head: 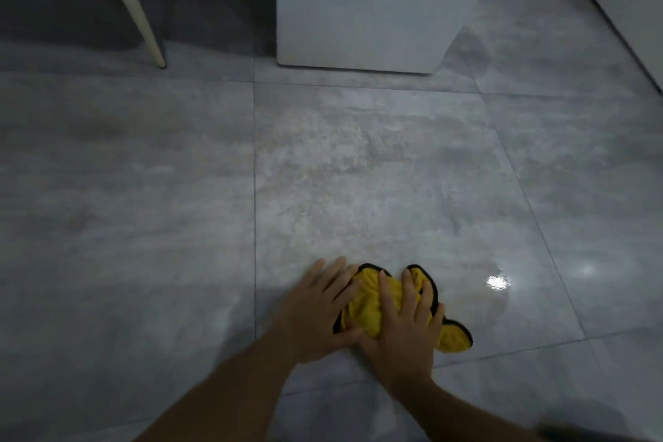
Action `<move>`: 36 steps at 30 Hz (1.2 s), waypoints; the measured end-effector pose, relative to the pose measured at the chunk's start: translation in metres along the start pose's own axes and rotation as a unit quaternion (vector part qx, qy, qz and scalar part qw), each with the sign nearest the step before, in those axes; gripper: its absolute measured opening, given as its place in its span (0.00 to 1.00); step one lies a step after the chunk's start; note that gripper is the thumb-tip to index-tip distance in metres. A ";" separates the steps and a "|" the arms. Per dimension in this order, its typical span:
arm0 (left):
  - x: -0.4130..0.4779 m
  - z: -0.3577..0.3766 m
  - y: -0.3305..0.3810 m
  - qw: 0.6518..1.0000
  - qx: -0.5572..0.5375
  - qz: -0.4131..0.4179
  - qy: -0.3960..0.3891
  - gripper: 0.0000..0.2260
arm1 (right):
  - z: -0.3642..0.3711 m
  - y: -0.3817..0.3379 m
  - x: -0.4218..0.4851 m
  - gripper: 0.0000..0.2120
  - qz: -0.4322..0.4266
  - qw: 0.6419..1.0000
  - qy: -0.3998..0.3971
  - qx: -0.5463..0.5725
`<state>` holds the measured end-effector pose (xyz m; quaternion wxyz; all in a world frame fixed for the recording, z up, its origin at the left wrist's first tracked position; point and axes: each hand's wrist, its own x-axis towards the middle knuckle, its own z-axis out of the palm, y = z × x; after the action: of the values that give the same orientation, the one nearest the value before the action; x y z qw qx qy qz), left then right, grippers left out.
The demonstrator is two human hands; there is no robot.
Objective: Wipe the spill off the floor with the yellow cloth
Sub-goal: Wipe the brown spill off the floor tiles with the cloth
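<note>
Both forearms reach in from the bottom edge, bare, meeting over the cloth [369,309] low in the centre of the view.

Grey tiled floor [143,208] fills almost everything, its grout lines crossing just left of the hands. On the big tile ahead of the hands lies a paler, mottled patch [344,161] (whether it is wet or only the tile's pattern, I cannot tell). A white cabinet [373,4] stands at the top centre, its base resting on the floor. A cream chair leg [143,18] slants down to the floor at top left. A bright glint [498,282] of reflected light sits on the tile just right of the cloth.

Yellow with a black hem, the cloth lies bunched on the floor, one corner poking out to the right. Left hand [315,309] lies flat with fingers spread, its grip released, pressing the cloth's left edge. Right hand [401,323] lies on top of the cloth, fingers splayed and flat, pressing down without clenching; the two hands touch at the thumbs.
</note>
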<state>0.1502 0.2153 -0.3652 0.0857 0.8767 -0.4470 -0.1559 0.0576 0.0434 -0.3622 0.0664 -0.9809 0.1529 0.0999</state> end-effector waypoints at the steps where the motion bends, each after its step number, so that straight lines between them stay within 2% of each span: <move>1: -0.016 0.002 -0.009 1.000 -0.007 -0.011 0.009 0.37 | 0.003 -0.016 -0.002 0.49 -0.013 1.000 -0.004 -0.004; 6: -0.077 -0.001 -0.051 0.994 -0.034 -0.092 0.043 0.37 | 0.007 -0.082 0.013 0.48 -0.129 0.991 -0.018 -0.015; 12: -0.167 -0.008 -0.107 0.969 -0.039 -0.227 0.093 0.37 | 0.014 -0.191 0.033 0.47 -0.285 0.958 -0.041 -0.001; 19: -0.270 -0.010 -0.169 0.940 -0.015 -0.336 0.054 0.42 | 0.030 -0.318 0.023 0.45 -0.419 0.906 -0.058 -0.001; 22: -0.302 -0.006 -0.185 0.924 -0.009 -0.380 0.033 0.50 | 0.039 -0.356 0.010 0.41 -0.446 0.893 -0.037 0.041; 26: -0.309 0.001 -0.188 0.908 -0.018 -0.415 0.055 0.46 | 0.046 -0.367 0.007 0.37 -0.466 0.882 0.006 0.068; 30: -0.294 -0.001 -0.187 0.893 -0.035 -0.442 0.077 0.43 | 0.047 -0.365 0.020 0.39 -0.482 0.875 -0.013 0.036; 33: -0.276 -0.005 -0.190 0.885 -0.031 -0.455 0.096 0.44 | 0.044 -0.366 0.041 0.42 -0.473 0.881 -0.036 0.000; 36: -0.242 -0.016 -0.200 0.891 -0.008 -0.444 0.092 0.44 | 0.038 -0.355 0.068 0.40 -0.429 0.903 -0.034 -0.007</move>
<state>0.1734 0.5291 -0.3609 0.0548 0.9935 0.0002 -0.0998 0.2252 0.3658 -0.3785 0.1008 -0.9482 -0.2857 0.0959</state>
